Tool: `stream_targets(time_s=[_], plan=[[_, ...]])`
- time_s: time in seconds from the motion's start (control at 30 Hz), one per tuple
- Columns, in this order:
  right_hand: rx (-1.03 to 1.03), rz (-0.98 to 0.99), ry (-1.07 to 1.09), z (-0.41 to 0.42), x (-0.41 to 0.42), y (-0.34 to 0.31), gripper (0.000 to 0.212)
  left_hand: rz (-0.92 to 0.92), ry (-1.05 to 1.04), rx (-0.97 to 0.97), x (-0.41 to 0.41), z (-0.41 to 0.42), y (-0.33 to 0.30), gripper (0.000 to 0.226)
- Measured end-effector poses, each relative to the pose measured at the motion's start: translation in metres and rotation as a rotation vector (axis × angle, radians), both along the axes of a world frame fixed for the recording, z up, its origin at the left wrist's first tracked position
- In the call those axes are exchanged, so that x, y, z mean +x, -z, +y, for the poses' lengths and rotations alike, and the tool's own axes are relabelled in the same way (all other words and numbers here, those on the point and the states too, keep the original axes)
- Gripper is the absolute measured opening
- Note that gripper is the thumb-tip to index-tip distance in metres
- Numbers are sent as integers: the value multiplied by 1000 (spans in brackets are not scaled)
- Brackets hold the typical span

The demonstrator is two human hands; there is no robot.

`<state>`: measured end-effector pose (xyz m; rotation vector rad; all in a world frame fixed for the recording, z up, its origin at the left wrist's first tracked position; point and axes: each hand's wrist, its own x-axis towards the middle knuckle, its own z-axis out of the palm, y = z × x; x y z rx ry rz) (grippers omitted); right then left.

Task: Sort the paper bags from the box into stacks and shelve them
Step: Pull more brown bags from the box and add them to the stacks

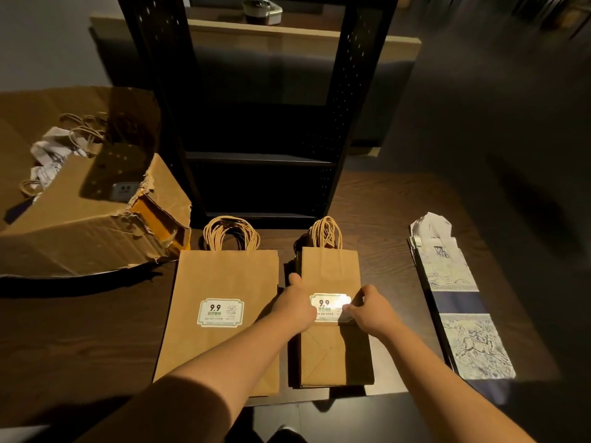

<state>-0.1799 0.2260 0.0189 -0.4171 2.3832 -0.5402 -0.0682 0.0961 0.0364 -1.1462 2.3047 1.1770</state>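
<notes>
Three stacks of flat paper bags lie on the dark table. A wide brown stack point(220, 282) with a white label is on the left. In the middle is a narrower brown stack point(332, 353). At the right is a blue and white patterned stack point(460, 314). My left hand point(295, 305) grips the left edge of the narrow stack, thumb on top. My right hand point(371, 310) holds its right edge, with fingers curled over the white label. A torn cardboard box point(80, 219) at the left holds more bags point(64, 145).
A black metal shelving unit point(262, 161) stands just behind the stacks, its lower shelves dark. A small tin point(262, 9) sits on a higher shelf. The table's front edge point(319, 402) runs just below the stacks.
</notes>
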Motion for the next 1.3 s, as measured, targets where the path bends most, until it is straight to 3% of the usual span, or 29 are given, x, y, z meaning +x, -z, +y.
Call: stream_targets(time_s=[0.37, 0.43, 0.5, 0.57, 0.63, 0.7, 0.83, 0.93, 1.03, 1.17, 1.3], plan=[[47, 84, -70, -4, -3, 4, 37, 41, -93, 53, 2, -2, 8, 45], [40, 95, -67, -5, -2, 5, 43, 42, -119, 43, 3, -3, 9, 54], [-112, 23, 8, -4, 0, 5, 40, 68, -144, 35, 3, -1, 9, 74], [-410, -174, 185, -5, 2, -4, 28, 157, -248, 132, 0, -1, 5, 86], [-564, -306, 261, -10, 1, -11, 29, 254, -404, 326, -5, -2, 0, 81], [-607, -347, 268, -15, -1, -9, 35, 320, -527, 504, -9, -3, -6, 75], [-575, -338, 256, -21, 1, -8, 38, 343, -523, 640, -10, -2, -11, 72], [-505, -243, 271, -21, 2, -13, 47, 367, -540, 595, -7, -7, -18, 69], [-397, 25, 218, -32, 4, -28, 59, 419, -487, 444, -4, -16, -24, 69], [-538, 239, -4, -68, 22, -66, 27, 529, -377, 289, 5, -38, -45, 60], [-665, 247, -209, -114, 51, -109, 14, 568, -260, 135, 28, -75, -81, 35]])
